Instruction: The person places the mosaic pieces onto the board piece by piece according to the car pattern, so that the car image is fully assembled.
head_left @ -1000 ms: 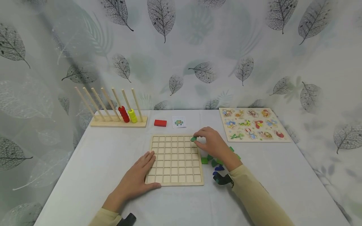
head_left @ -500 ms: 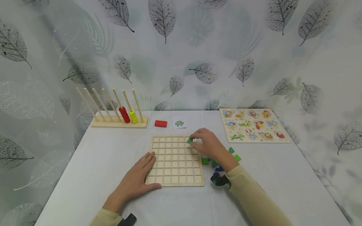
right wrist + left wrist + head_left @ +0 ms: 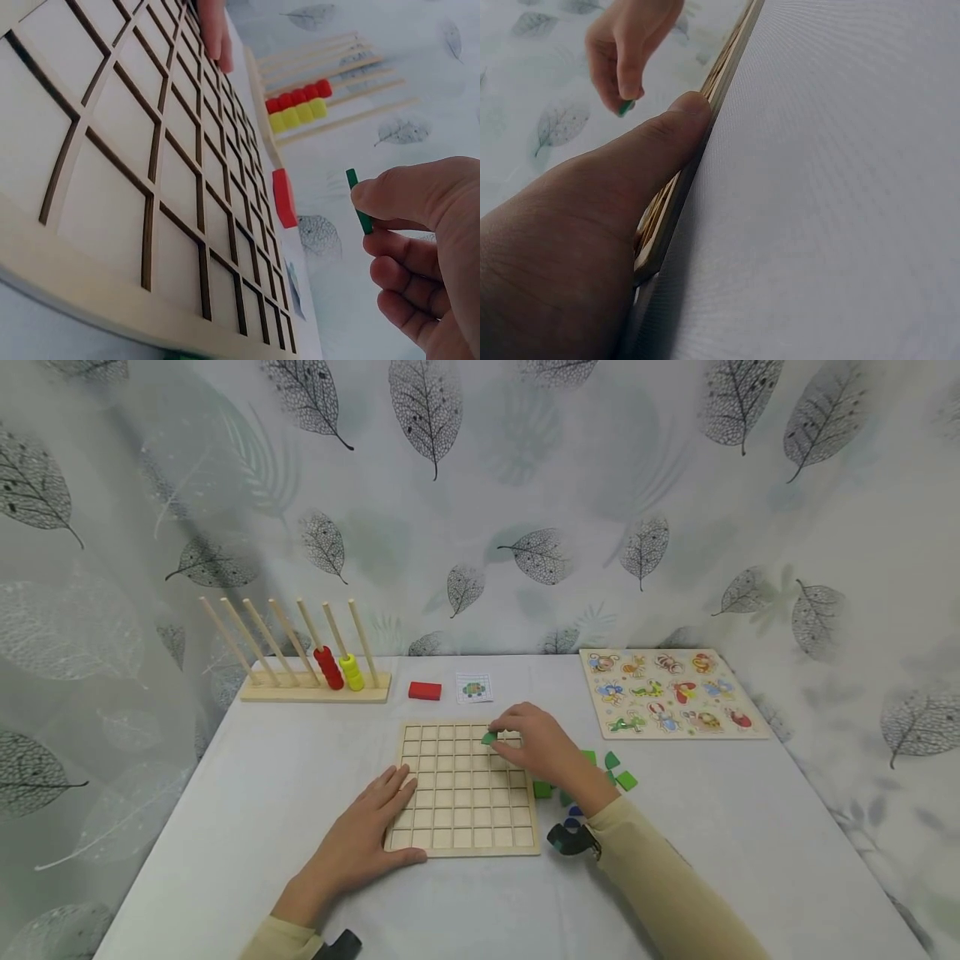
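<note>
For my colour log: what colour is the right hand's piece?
The piece is green, clearest in the right wrist view.

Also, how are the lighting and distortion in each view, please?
Head: soft light, no strong glare on the white cloth-covered table; left wrist: dimmer, bare left hand shaded, ripple lines across that table; right wrist: near edge of the pale wooden grid board looks bowed.

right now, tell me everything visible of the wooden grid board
The grid board is pale, apparently wood, with a border and thin strips forming square cells; those in view hold no piece. It lies flat on the white table. The left hand touches it, fingers over its left edge, thumb at its near edge. The right hand holds a green piece above its far side.
</note>
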`<state>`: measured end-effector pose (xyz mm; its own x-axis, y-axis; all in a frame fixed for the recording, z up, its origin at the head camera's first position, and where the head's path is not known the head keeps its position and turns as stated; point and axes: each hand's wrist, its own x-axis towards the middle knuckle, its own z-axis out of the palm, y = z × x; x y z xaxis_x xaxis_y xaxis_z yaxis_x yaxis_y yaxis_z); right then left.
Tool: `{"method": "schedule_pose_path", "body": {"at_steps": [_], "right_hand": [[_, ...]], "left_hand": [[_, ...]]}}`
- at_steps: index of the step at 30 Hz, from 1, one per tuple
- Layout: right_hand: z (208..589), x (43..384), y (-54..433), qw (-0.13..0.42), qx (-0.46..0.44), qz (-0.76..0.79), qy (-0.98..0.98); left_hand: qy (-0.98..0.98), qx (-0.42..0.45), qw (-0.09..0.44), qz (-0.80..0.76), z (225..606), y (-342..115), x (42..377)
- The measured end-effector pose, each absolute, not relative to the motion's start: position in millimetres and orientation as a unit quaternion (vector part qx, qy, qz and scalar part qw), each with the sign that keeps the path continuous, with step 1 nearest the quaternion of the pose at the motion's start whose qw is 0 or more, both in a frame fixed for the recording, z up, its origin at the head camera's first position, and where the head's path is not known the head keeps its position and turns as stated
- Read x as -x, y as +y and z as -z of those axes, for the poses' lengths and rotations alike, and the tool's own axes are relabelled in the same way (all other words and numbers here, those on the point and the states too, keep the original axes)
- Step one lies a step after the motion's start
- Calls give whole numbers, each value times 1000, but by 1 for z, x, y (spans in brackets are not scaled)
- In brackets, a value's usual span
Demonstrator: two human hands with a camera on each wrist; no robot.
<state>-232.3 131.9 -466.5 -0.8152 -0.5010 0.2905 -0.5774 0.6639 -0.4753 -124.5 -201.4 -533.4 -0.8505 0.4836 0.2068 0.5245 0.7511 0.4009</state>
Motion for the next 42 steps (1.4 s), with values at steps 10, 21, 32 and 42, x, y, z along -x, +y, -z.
{"method": "schedule_pose_path", "body": {"at_steps": [10,21,32,42], "right_hand": [[464,232,121,46,-303,-288,-907],[472,237,105,35,-318,-284,-904],[478,239,88,10,-326,-273,-905],[486,242,79,-9,-325,-269,-907]], "left_hand": [[-940,252,14,230,532,-201,125],[-938,250,15,240,532,-201,125],[-938,246,5,245,529,-200,124],[-939,247,12,238,532,-200,124]]}}
